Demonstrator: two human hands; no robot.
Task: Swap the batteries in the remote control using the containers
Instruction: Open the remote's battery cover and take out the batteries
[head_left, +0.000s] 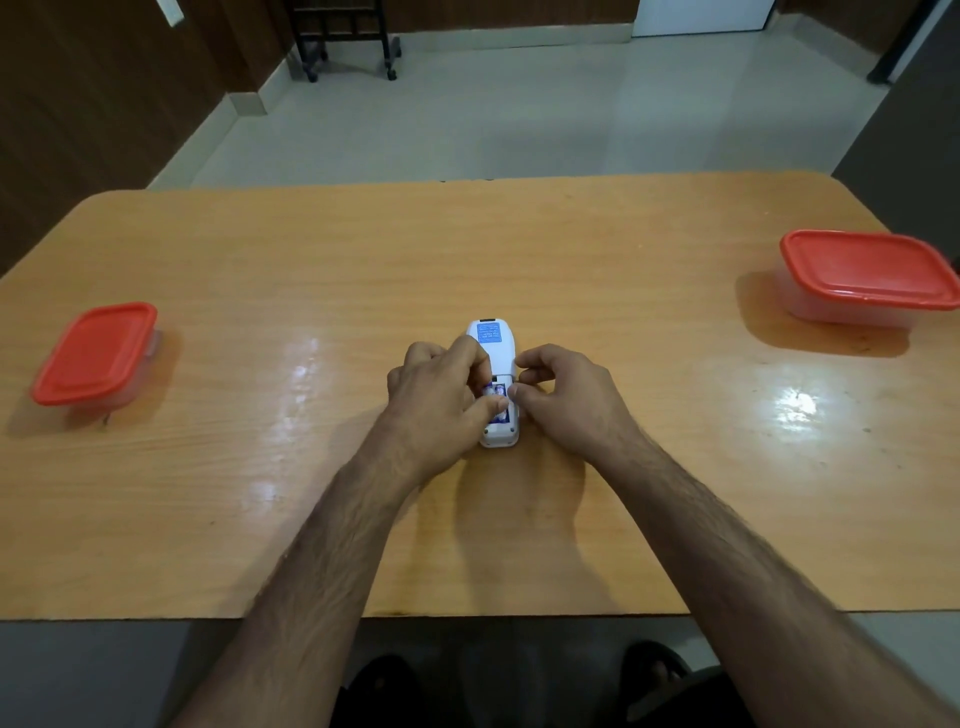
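A white remote control (500, 439) lies face down at the middle of the wooden table (467, 249), its battery bay uncovered. Blue-and-white batteries (497, 391) show inside the bay. My left hand (441, 400) curls over the remote's left side, thumb and fingers pinching a battery in the bay. My right hand (563, 387) rests against the remote's right edge, fingertips touching it. A clear container with a red lid (96, 353) stands at the far left, a larger one (867, 273) at the far right; both are closed. The battery cover is not visible.
The table's near edge (467, 616) runs just in front of my forearms. Beyond the far edge is a tiled floor with a dark wheeled stand (343, 36).
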